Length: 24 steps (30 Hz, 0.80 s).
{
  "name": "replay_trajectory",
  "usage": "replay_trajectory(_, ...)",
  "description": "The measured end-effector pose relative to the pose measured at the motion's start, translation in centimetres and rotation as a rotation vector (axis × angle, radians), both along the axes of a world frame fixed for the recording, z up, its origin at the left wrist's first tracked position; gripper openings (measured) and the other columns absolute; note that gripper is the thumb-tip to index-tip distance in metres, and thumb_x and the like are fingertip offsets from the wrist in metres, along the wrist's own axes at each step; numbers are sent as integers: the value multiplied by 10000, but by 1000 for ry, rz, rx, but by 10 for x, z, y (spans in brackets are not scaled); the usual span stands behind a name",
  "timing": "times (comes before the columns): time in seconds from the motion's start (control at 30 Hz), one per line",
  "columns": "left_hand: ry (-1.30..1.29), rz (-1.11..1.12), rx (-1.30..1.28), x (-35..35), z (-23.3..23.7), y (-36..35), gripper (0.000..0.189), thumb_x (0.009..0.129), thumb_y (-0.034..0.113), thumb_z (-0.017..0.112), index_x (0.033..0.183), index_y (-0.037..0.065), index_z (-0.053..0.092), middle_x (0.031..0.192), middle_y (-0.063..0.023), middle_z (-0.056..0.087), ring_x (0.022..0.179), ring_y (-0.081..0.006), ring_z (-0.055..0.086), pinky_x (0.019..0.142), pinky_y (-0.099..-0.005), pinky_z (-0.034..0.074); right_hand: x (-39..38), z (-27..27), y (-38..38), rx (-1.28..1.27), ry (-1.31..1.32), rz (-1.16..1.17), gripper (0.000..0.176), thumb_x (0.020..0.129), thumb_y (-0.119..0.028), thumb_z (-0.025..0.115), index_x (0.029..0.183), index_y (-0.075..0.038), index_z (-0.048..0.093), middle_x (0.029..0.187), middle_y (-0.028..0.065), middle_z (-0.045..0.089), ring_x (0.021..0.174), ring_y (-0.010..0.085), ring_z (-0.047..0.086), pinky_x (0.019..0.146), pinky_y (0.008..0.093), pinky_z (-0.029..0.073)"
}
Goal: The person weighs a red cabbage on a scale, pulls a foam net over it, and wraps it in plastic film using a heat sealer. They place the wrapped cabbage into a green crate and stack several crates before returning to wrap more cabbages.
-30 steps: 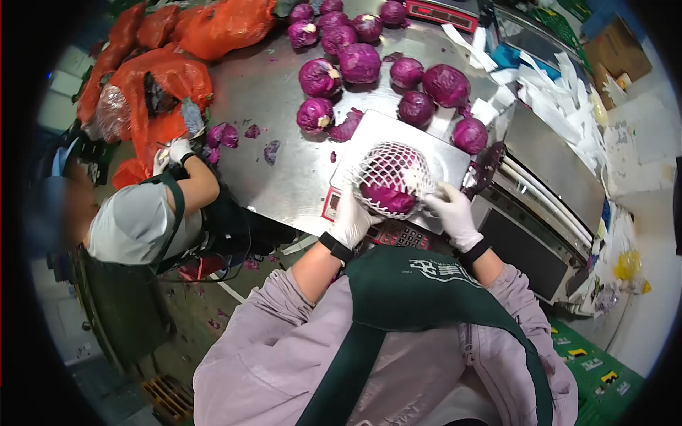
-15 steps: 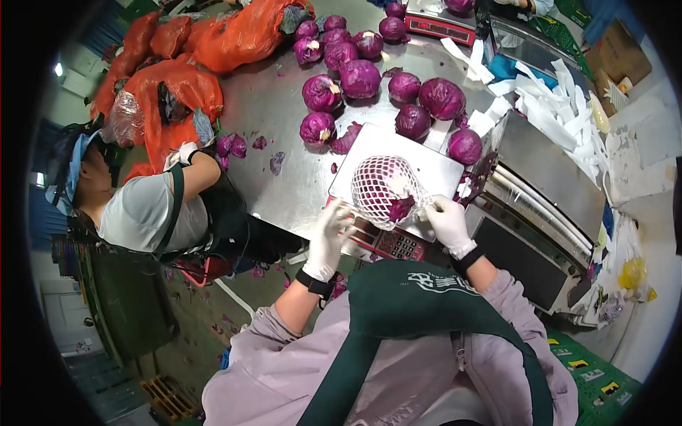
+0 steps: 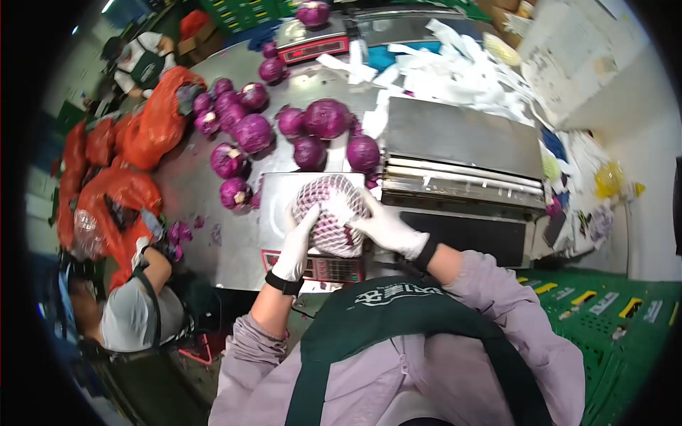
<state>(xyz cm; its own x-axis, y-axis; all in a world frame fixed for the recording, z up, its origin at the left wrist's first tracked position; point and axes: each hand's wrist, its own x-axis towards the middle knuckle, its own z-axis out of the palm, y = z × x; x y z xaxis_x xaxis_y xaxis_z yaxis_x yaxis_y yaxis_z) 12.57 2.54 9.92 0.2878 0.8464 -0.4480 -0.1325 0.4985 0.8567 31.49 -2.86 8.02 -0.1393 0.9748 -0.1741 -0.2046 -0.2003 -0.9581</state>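
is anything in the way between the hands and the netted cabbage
Nothing visible does. The gloved left hand and right hand both lie directly against the netted cabbage, one on each side, over the scale.

Loose red cabbages [image 3: 326,118] lie on the steel table [image 3: 188,188] beside orange sacks [image 3: 153,121].

Bright overhead light, heavy fisheye warp with black vignette, slight motion blur (worst at edges)
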Motion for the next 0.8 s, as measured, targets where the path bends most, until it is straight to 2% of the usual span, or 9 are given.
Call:
replay_trajectory(0.1, -90, -261, 139, 81, 24, 12, 760, 837, 202, 707, 1406, 26, 234, 1310, -173, 459, 1189, -208, 498, 928, -324, 483, 75, 6, -12, 61, -414, -295, 697, 919, -234, 610, 1436, 38, 230, 1385, 196, 423, 1271, 209, 410, 1065, 303, 318)
replay_trajectory(0.23, -152, -314, 407, 212, 16, 41, 907, 799, 209, 741, 1440, -55, 156, 1339, -193, 436, 1197, -208, 477, 961, -315, 441, 157, 64, -23, 205, -298, -531, 643, 933, -297, 594, 1395, 42, 301, 1242, 162, 535, 1126, 173, 510, 964, 293, 408)
replay_trajectory(0.3, -318, -467, 424, 266, 16, 53, 934, 776, 251, 757, 1441, -66, 183, 1348, -209, 414, 1212, -232, 465, 994, -328, 415, 204, 50, -23, 160, -362, -594, 623, 933, -322, 594, 1373, 31, 328, 1171, 130, 570, 1053, 152, 538, 920, 286, 433)
replay_trajectory(0.43, -192, -480, 410, 341, -59, 61, 972, 767, 327, 756, 1457, -44, 182, 1404, -209, 353, 1266, -257, 424, 1027, -327, 388, 268, -9, -27, 186, -544, -650, 639, 897, -355, 637, 1350, 2, 362, 1156, 104, 578, 977, 136, 559, 876, 289, 458)
replay_trajectory(0.57, 267, -600, 633, 323, -39, 47, 987, 829, 373, 697, 1488, 19, 54, 1411, -223, 388, 1248, -249, 459, 1040, -357, 375, 308, 8, -64, -281, -504, -443, 682, 870, -350, 663, 1393, -22, 374, 1140, 145, 605, 1022, 156, 578, 852, 278, 470)
replay_trajectory(0.63, 233, -591, 503, 284, -11, 44, 821, 842, 321, 680, 1467, 52, 219, 1364, -208, 450, 1246, -304, 465, 1033, -387, 379, 327, 21, -87, -74, -556, -479, 505, 889, -237, 643, 1329, -46, 486, 1086, 118, 640, 890, 175, 617, 805, 294, 488)
replay_trajectory(0.7, 623, -795, 1242, 239, -11, 64, 617, 821, 250, 671, 1372, 118, 428, 1297, -189, 508, 1207, -358, 485, 1000, -428, 400, 362, 31, -111, 112, -1053, -152, 395, 846, -134, 643, 1237, -124, 588, 1080, 66, 639, 930, 230, 607, 837, 329, 484)
replay_trajectory(0.73, 719, -1001, 1394, 228, -4, 71, 546, 804, 229, 669, 1314, 149, 493, 1282, -171, 518, 1191, -353, 493, 984, -437, 410, 373, 29, -116, 110, -1045, -151, 395, 846, -134, 643, 1237, -124, 588, 1080, 66, 639, 930, 230, 607, 837, 329, 484)
replay_trajectory(0.8, 748, -1289, 1719, 217, -6, 76, 438, 809, 204, 637, 1240, 242, 571, 1274, -123, 533, 1155, -311, 524, 949, -437, 428, 384, 25, -120, 548, -1510, 327, 314, 768, -83, 635, 1060, -190, 676, 1069, 22, 617, 920, 254, 585, 797, 339, 483)
